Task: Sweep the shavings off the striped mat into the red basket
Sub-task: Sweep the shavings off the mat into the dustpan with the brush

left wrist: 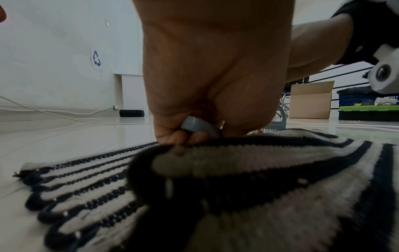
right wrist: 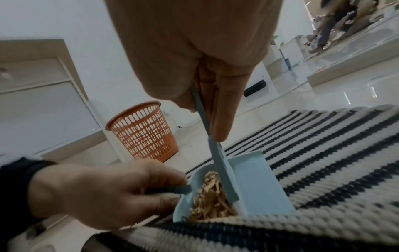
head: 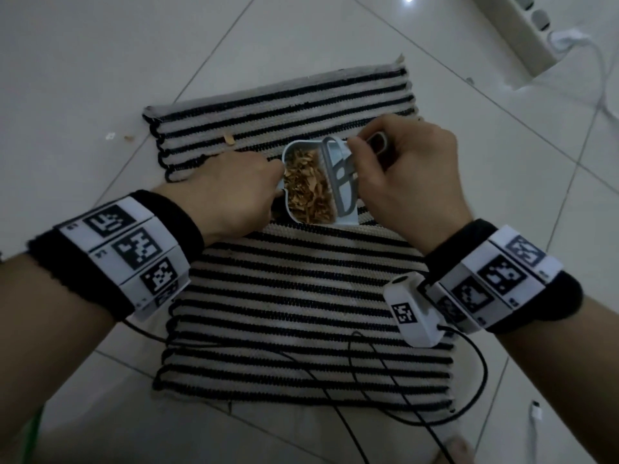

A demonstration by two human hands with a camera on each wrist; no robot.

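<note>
- Black cables [head: 385,373] – lay across near end of the mat, running off both wrists.
- Wristbands w/ printed marker squares [head: 134,256] – one on each forearm; white camera pod [head: 413,309] hung inside the right wrist.
- Striped mat [head: 301,296] – black-and-cream, flat on the tiled floor [head: 83,78]; a fold bulged up near the left wrist cam.
- Left hand [head: 231,192] – fingers curled round the grey handle [left wrist: 195,127] of the dustpan, knuckles down at the mat; held pan at mid-mat.
- Dustpan [head: 348,217] – pale blue, small, sat on the mat btwn both hands, open mouth to the person's right.
- Shavings [head: 310,189] – tan wood curls, piled inside the dustpan against its handle side. One stray piece [head: 229,139] stayed on the mat further up; a couple more bits [head: 129,138] on the floor just off the mat's left edge.
- Brush [head: 341,177] – grey, small; stood in the pan, bristle end touching the pile.
- Right hand [head: 405,172] – gripped the brush by its looped handle, thumb and fingers pinched round it.
- Red basket [right wrist: 143,131] – orange-red mesh bin, upright on the floor beyond the mat's left side, well apart from the pan; contents: cannot tell.
- Power strip [head: 522,31] – white, far right on floor, w/ white lead plugged in.
</note>
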